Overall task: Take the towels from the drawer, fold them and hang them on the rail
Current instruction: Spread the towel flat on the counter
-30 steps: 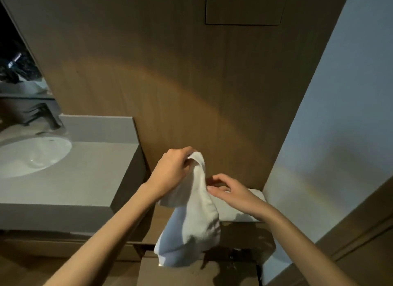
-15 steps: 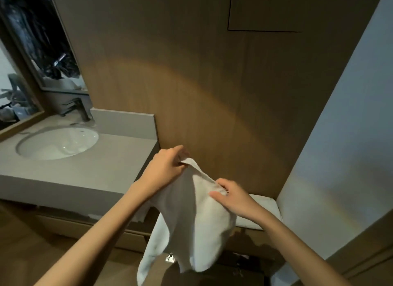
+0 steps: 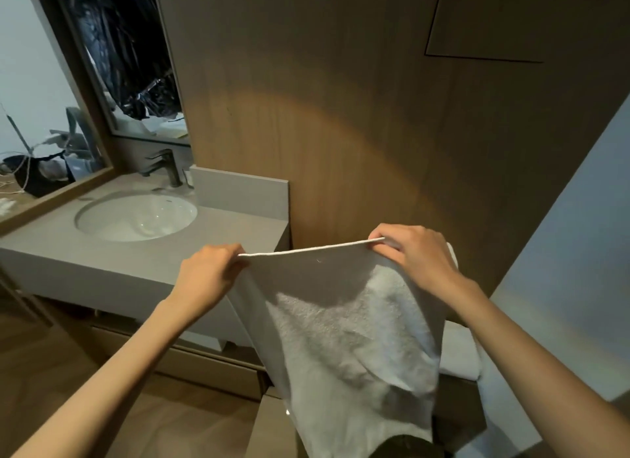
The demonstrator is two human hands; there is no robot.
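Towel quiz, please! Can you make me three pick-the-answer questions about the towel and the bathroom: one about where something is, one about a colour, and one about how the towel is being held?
1. Where is the sink from the towel?
A) to its left
B) to its right
C) underneath it

2. What colour is the towel?
A) blue
B) white
C) red

3. How is the towel held?
A) balled up in one hand
B) lying flat on the counter
C) top edge pinched by the left hand and right hand

Answers:
1 A, the basin sits left of the hanging cloth.
2 B, it is white all over.
3 C, each hand pinches a top corner and the edge is pulled straight.
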